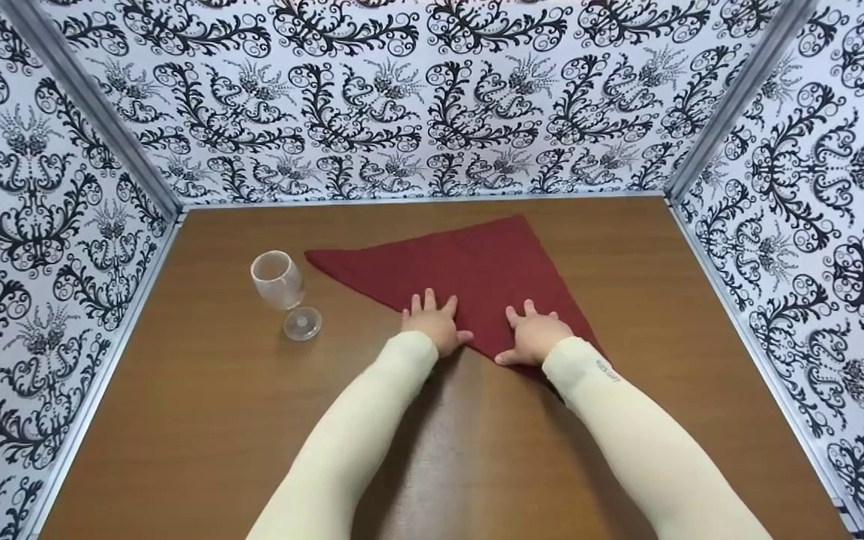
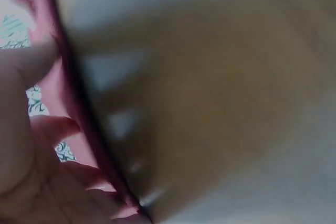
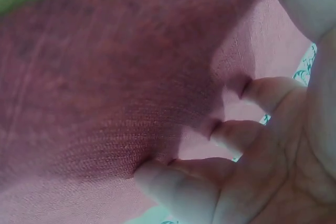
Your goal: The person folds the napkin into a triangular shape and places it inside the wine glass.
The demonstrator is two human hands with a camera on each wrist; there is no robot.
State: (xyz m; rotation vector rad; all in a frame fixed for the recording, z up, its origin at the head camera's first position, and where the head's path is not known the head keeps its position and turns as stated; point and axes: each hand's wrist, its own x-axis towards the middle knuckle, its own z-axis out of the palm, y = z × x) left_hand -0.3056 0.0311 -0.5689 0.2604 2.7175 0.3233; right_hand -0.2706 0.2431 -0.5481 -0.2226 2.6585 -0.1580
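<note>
A dark red cloth napkin [image 1: 469, 270], folded into a triangle, lies on the wooden table with its long folded edge toward me. My left hand [image 1: 433, 327] rests on that near edge with fingers spread; in the left wrist view its fingertips touch the red cloth [image 2: 58, 85] along the edge. Farther right, my right hand [image 1: 537, 337] lies spread on the cloth close to its near right corner. The right wrist view shows the right fingertips [image 3: 157, 179] pressing into the woven fabric [image 3: 105, 87]. The right forearm covers part of that corner.
A clear stemmed glass [image 1: 278, 281] stands on the table left of the cloth's pointed left corner. Black-and-white patterned walls [image 1: 402, 97] enclose the wooden tabletop [image 1: 199, 420] at the back and both sides, with pale metal strips along the edges.
</note>
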